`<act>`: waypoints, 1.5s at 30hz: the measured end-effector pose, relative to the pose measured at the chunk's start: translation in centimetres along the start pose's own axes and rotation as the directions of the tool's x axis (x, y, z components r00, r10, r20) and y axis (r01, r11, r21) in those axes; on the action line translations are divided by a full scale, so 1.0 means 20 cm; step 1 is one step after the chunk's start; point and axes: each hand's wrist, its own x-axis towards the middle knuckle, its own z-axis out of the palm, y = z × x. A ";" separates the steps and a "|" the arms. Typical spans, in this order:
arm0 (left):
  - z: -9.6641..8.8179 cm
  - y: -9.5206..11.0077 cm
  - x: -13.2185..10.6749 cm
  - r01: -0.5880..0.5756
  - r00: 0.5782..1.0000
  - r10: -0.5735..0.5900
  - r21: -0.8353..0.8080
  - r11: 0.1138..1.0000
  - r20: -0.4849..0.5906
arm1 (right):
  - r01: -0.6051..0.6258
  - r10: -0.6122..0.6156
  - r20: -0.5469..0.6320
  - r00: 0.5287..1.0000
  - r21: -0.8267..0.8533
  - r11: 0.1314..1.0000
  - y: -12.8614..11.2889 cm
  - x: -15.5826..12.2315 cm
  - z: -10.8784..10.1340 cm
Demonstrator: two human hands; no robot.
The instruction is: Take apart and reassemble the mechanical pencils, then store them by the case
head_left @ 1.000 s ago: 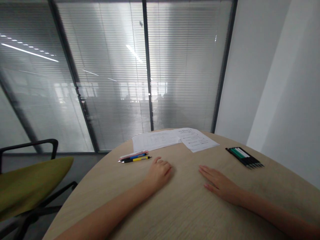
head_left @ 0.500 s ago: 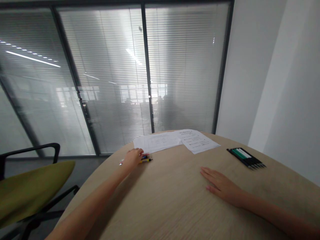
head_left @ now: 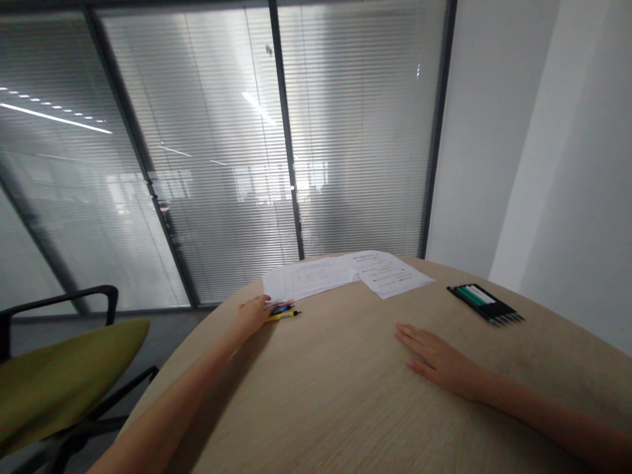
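On the wooden table [head_left: 316, 382], my left hand [head_left: 251, 317] is over a small group of pens at the left edge, palm down. A yellow pen [head_left: 284, 316] and a blue pen [head_left: 281, 308] stick out to the right from beneath it. Its fingers are partly hidden, so a grip on any pen cannot be made out. My right hand [head_left: 439, 359] lies flat on the tabletop with fingers stretched out and holds nothing. Beyond it to the right is a flat black pack of pens [head_left: 486, 304] with a green and white label.
Printed paper sheets [head_left: 395, 276] lie overlapping at the table's far edge. A green chair [head_left: 74, 375] with black armrests stands to the left. Behind the table is a glass partition [head_left: 222, 164] with blinds, and a white wall [head_left: 494, 131] rises at the right.
My left hand has shifted a little left along the pens, showing more of the yellow and blue ones. My right hand stays in place. The view has tilted slightly.
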 end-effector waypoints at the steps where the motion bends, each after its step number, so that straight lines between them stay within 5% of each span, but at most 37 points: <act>1: 0.00 0.00 0.01 0.000 1.000 0.000 -0.007 1.000 0.003 | -0.002 0.002 0.006 1.000 -0.008 1.000 0.00 0.00 0.00; 19: 0.04 -0.05 0.07 -0.126 0.989 0.103 -0.254 0.959 -0.104 | -0.004 0.004 0.003 1.000 -0.012 1.000 0.00 0.00 0.00; 29: -0.08 0.05 0.06 -0.139 0.967 -0.023 -0.603 0.785 -0.253 | 0.001 -0.001 -0.005 1.000 -0.019 1.000 0.01 0.00 0.01; 34: -0.17 0.16 0.00 -0.136 0.975 -0.064 -0.799 0.586 -0.212 | 0.002 -0.002 -0.007 1.000 -0.018 1.000 0.01 0.00 0.02; 35: -0.19 0.18 -0.01 -0.112 0.982 -0.099 -0.913 0.393 -0.163 | 0.001 -0.001 -0.005 1.000 -0.021 1.000 0.01 0.00 0.02; 37: -0.21 0.23 -0.03 -0.111 0.983 -0.113 -0.954 0.279 -0.147 | -0.004 0.004 0.002 1.000 -0.020 1.000 0.01 0.00 0.01; 41: -0.26 0.30 -0.06 -0.019 0.999 -0.042 -0.984 -0.178 -0.012 | -0.007 0.007 0.006 1.000 0.006 1.000 0.00 0.00 0.00; 45: -0.32 0.35 -0.10 0.089 0.993 0.105 -0.927 -0.364 0.054 | -0.005 0.005 -0.005 1.000 0.002 1.000 0.01 0.00 0.01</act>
